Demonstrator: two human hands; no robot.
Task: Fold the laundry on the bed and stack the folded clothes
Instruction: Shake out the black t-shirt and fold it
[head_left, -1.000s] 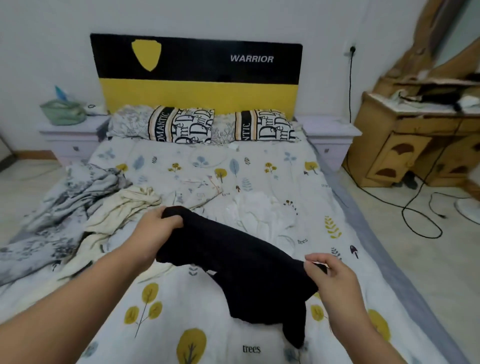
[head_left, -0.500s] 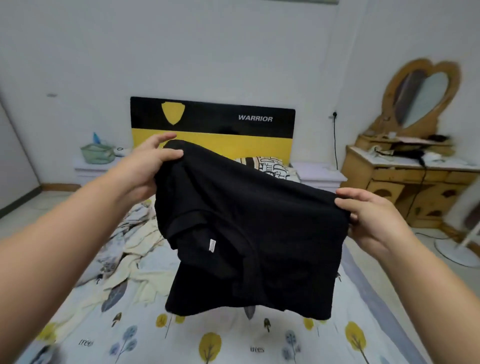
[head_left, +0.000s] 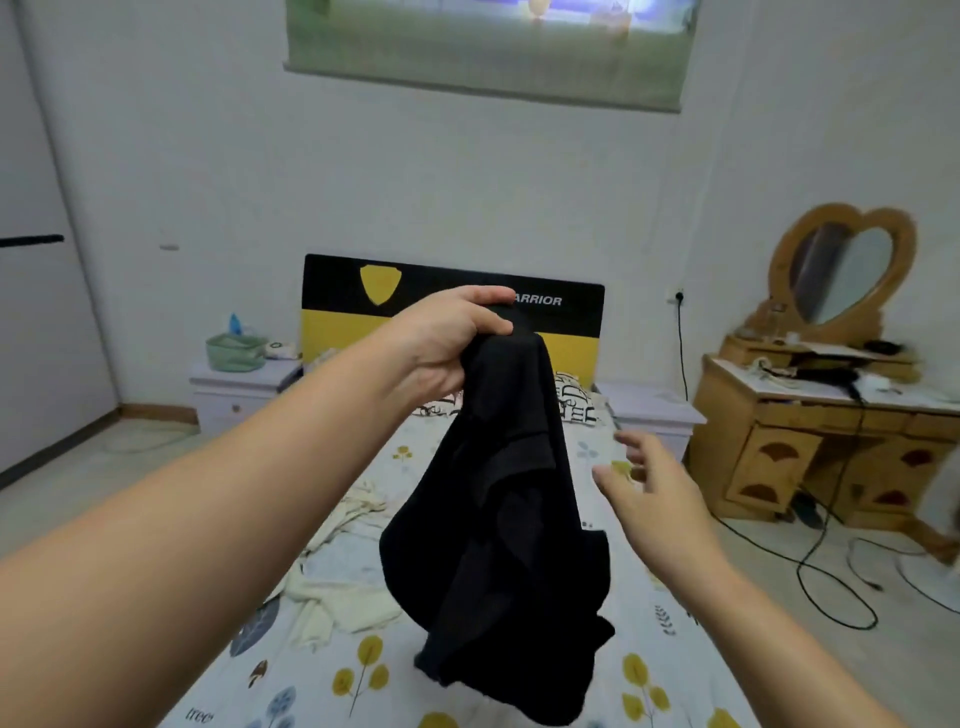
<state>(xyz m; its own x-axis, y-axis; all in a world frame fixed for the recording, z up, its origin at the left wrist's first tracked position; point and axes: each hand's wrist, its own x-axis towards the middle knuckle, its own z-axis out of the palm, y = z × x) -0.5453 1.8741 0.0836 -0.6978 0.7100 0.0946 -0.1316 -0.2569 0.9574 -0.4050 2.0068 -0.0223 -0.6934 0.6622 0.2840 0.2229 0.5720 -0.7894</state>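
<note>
Left hand (head_left: 447, 343) clenched on top edge of black garment (head_left: 498, 530) hanging bunched above bed (head_left: 644, 670), lower hem clear of sheet; right hand (head_left: 654, 499) spread, empty, just right of garment; cream clothes (head_left: 337, 582) left of garment.
</note>
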